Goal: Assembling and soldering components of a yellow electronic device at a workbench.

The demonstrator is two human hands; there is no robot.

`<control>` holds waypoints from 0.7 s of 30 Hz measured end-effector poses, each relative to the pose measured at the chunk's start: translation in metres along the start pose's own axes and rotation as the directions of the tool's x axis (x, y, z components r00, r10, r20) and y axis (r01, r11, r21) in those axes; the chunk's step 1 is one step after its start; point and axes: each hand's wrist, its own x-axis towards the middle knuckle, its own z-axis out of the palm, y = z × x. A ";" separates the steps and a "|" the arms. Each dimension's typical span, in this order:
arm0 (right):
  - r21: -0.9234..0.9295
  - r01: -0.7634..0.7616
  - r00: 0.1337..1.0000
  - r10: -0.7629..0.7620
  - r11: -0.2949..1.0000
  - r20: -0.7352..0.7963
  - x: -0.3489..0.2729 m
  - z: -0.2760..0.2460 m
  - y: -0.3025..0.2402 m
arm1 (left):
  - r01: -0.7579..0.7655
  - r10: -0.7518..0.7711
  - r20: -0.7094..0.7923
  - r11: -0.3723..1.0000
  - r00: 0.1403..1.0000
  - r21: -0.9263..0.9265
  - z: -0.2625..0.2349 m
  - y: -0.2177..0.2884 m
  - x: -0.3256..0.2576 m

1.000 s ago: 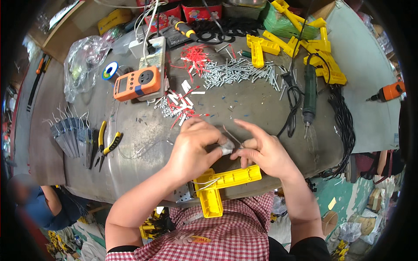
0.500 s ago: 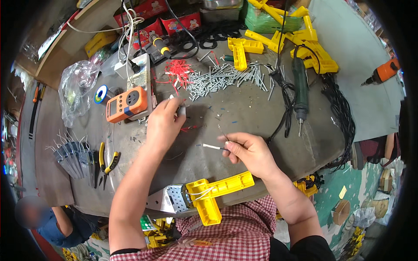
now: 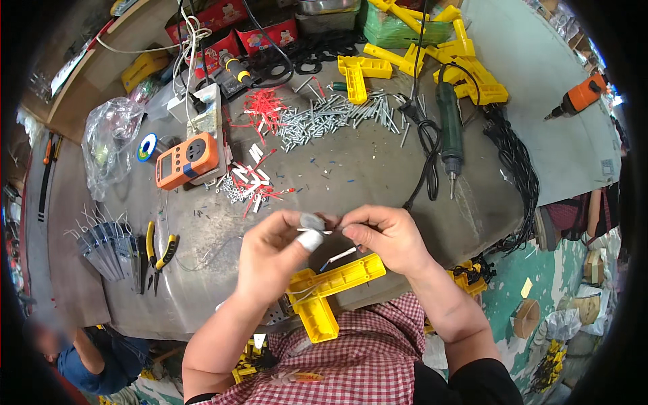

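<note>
One scuffed grey tabletop (image 3: pixel 378 179) lies under two bare hands, nearly touching, with one hollow, T-shaped yellow plastic casing (image 3: pixel 324 290) at their six o'clock and two slim white sleeves (image 3: pixel 343 256), one pinched by the left hand (image 3: pixel 273 250), one at eight o'clock from the right hand (image 3: pixel 388 237), which clamps a dark lead (image 3: pixel 362 249).

Red-and-white checked apron (image 3: pixel 378 347), black sleeves (image 3: pixel 482 381)
</note>
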 end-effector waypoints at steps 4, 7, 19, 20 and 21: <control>-0.200 0.099 0.991 -0.115 0.975 -0.066 -0.005 0.003 0.000 | 0.124 -0.098 0.123 0.968 0.987 -0.220 -0.007 -0.009 0.003; -0.388 0.357 0.912 -0.407 0.850 -0.052 -0.007 0.007 0.002 | 0.085 -0.078 0.045 0.983 0.996 -0.161 -0.003 -0.009 0.001; -0.712 0.475 0.762 -0.647 0.517 0.039 -0.008 0.022 -0.005 | -0.005 0.010 -0.070 0.998 0.998 0.070 -0.004 -0.009 -0.004; -0.712 0.476 0.761 -0.648 0.516 0.040 -0.007 0.021 -0.006 | -0.044 0.059 -0.088 0.986 0.994 0.161 -0.003 -0.009 -0.005; -0.728 0.473 0.772 -0.631 0.496 0.072 -0.008 0.021 -0.007 | -0.042 0.056 -0.087 0.986 0.995 0.160 -0.002 -0.007 -0.005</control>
